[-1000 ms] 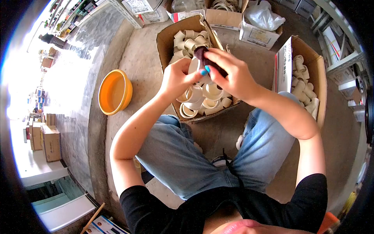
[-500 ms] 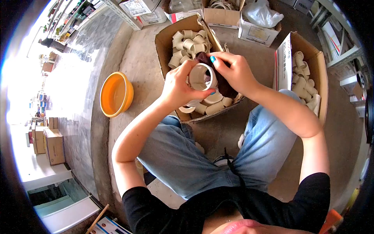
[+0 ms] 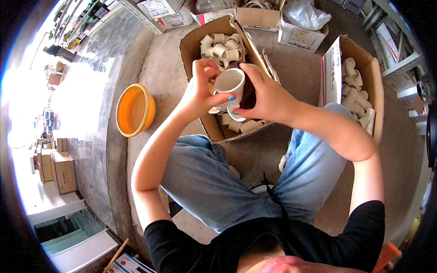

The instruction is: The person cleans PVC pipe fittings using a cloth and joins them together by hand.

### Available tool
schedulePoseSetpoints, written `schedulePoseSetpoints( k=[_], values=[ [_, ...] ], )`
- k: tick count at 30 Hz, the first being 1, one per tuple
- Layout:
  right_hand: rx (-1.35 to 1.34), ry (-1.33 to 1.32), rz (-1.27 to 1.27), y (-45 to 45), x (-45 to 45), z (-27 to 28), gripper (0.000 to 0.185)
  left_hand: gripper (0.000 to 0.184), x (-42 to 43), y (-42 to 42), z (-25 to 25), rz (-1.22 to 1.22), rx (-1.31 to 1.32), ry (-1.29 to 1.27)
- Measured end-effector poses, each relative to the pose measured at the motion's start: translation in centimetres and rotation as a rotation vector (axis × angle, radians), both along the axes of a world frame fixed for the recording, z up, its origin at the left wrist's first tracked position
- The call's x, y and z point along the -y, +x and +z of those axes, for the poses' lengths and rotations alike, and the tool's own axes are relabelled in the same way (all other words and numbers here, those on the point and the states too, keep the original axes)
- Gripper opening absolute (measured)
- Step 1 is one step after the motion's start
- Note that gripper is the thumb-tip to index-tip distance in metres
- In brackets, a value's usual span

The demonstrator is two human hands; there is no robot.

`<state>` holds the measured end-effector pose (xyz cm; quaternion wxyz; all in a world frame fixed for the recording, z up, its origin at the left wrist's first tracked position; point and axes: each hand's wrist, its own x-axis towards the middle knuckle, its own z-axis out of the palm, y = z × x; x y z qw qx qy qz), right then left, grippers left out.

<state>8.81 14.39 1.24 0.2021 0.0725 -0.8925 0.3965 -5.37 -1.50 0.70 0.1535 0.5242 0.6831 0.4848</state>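
A white plastic pipe fitting point(image 3: 229, 82) is held above an open cardboard box point(image 3: 191, 43), its round mouth tilted up toward me; a second opening shows lower down. My left hand point(image 3: 199, 91) grips its left side, thumb across the front. From the right, my right hand point(image 3: 266, 93) curves around the fitting, thumb by the lower opening and fingers near the upper rim. A dark brown cloth point(image 3: 248, 93) is tucked between my right palm and the fitting. Several cream pipe fittings point(image 3: 224, 48) fill the box under my hands.
A yellow-orange basin point(image 3: 135, 110) stands on the floor at left. To the right is another cardboard box point(image 3: 334, 73) of cream fittings. More boxes line the back, one with a clear plastic bag point(image 3: 306, 16). Metal shelving point(image 3: 403, 66) stands at far right.
The fitting has turned, its mouth now facing more upward. My right hand has come from the cloth at the far rim to wrap the fitting's right side, with the cloth lower in its palm.
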Motion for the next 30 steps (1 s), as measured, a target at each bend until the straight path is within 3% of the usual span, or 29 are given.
schedulePoseSetpoints(
  k=[5,6,8,11,15,17,18,21,23,27,30],
  values=[
    [-0.143,0.18,-0.156,-0.4,0.8,-0.7,0.086,0.053,-1.3,2.1,1.2,0.289,-0.047,-0.118],
    [-0.164,0.231,-0.16,-0.4,0.8,-0.6,0.086,0.042,-1.6,2.4,1.1,0.321,-0.017,-0.145],
    [-0.223,0.344,-0.154,-0.5,1.0,-0.3,0.087,0.037,-1.6,2.4,0.3,0.332,-0.043,-0.15],
    [-0.274,0.245,-0.121,-0.9,1.1,0.2,0.086,0.031,-1.1,2.7,0.4,0.328,-0.104,-0.082],
    [-0.129,-0.03,-0.028,-1.6,-0.3,1.2,0.085,0.04,-0.2,2.7,0.4,0.211,-0.194,0.045],
    [0.196,-0.35,0.199,-1.6,-1.8,1.8,0.082,0.046,0.0,2.1,-0.4,0.087,-0.26,0.135],
    [0.144,-0.311,0.304,-2.1,-2.3,1.1,0.08,0.056,0.0,1.9,-0.3,-0.006,-0.211,0.133],
    [0.255,-0.562,0.344,-2.0,-2.5,0.3,0.074,0.06,0.0,1.2,0.6,-0.048,-0.223,0.108],
    [0.407,-0.747,0.262,-1.9,-1.9,1.2,0.069,0.057,-0.4,0.3,0.4,-0.001,-0.205,0.061],
    [0.426,-1.114,0.164,-2.1,-1.3,1.1,0.059,0.058,-1.3,0.0,2.2,0.291,-0.598,0.057],
    [0.368,-1.316,0.112,-2.4,-1.0,1.3,0.044,0.072,-0.8,0.0,3.0,0.135,-0.534,0.074]
  ],
)
